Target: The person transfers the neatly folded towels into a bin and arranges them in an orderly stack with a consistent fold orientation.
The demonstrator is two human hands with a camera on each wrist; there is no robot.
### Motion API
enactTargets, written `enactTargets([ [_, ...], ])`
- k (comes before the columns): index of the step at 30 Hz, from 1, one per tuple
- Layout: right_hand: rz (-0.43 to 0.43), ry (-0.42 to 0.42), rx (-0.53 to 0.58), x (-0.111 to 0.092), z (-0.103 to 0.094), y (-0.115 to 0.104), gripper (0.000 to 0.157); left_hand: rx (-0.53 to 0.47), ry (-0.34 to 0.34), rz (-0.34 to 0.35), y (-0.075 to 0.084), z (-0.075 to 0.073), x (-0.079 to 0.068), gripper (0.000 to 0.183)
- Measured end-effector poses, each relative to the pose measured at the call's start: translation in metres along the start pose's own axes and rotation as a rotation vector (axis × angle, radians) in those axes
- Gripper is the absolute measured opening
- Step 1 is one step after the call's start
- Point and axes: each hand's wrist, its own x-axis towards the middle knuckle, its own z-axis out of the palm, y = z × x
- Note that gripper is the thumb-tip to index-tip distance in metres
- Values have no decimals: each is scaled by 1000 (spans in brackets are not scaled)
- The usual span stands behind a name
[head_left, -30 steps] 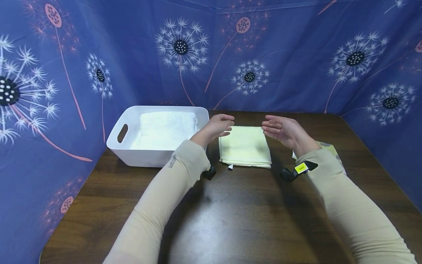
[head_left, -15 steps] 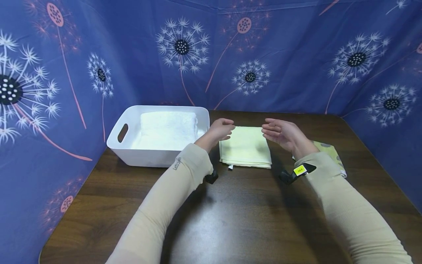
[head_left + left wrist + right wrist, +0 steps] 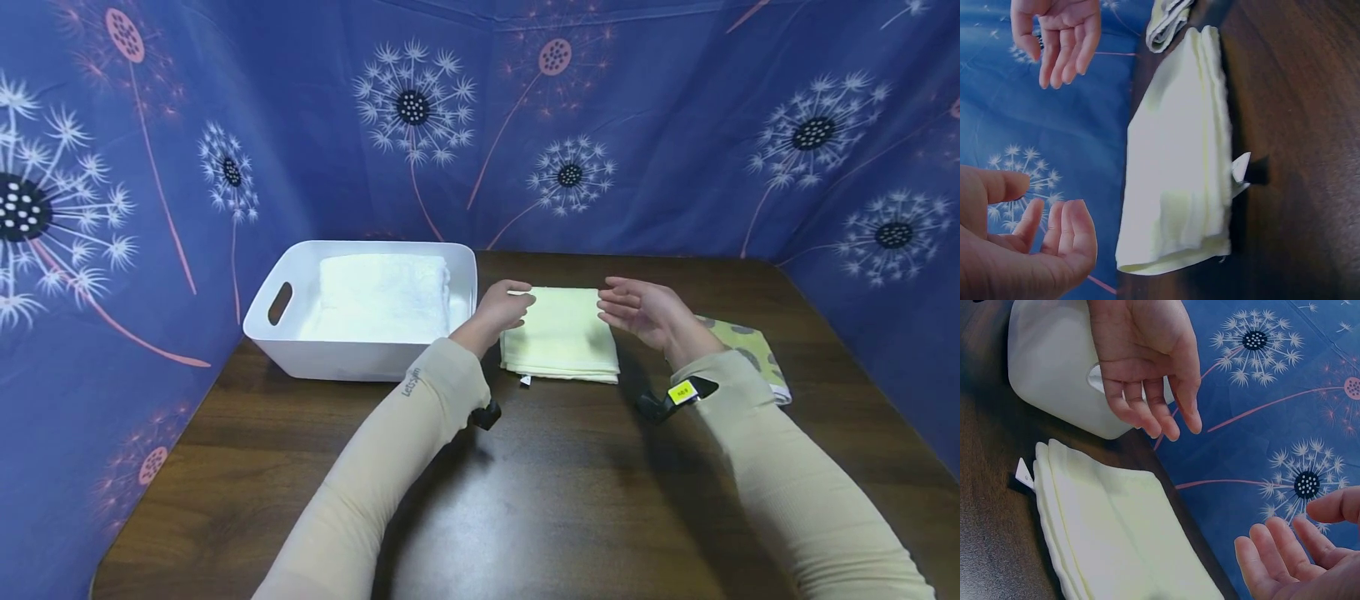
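A pale yellow towel (image 3: 566,337), folded into a square with layered edges, lies on the brown wooden table. A small white tag (image 3: 1240,169) sticks out from its near edge. My left hand (image 3: 504,308) hovers at the towel's left side, fingers loosely bent and holding nothing. Across from it, my right hand (image 3: 647,312) hovers at the towel's right side, palm facing inward and fingers relaxed. In the right wrist view both hands are above the towel (image 3: 1122,525), with a gap between them.
To the left stands a white plastic bin (image 3: 337,360) with a folded white towel (image 3: 382,296) inside. A green cloth with grey dots (image 3: 757,354) lies partly hidden behind the right forearm. A blue dandelion-print curtain (image 3: 660,200) hangs behind the table (image 3: 525,517).
Both hands have lowered slightly toward the towel, the left also shifting a little to the right. More of the green dotted cloth shows. The towel and bin stay in place.
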Motion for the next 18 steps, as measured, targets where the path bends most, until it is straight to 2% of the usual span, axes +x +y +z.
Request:
enactTargets([
  [4,7,14,-19,2,-1,2,50,-17,21,3,-5,2,0,34],
  [8,18,34,-37,4,-1,4,52,-23,77,30,-8,3,1,33],
  [14,41,49,-29,5,-2,6,52,20,133,51,-15,4,3,32],
  [18,49,40,-1,6,-6,9,45,63,158,52,-22,5,6,32],
])
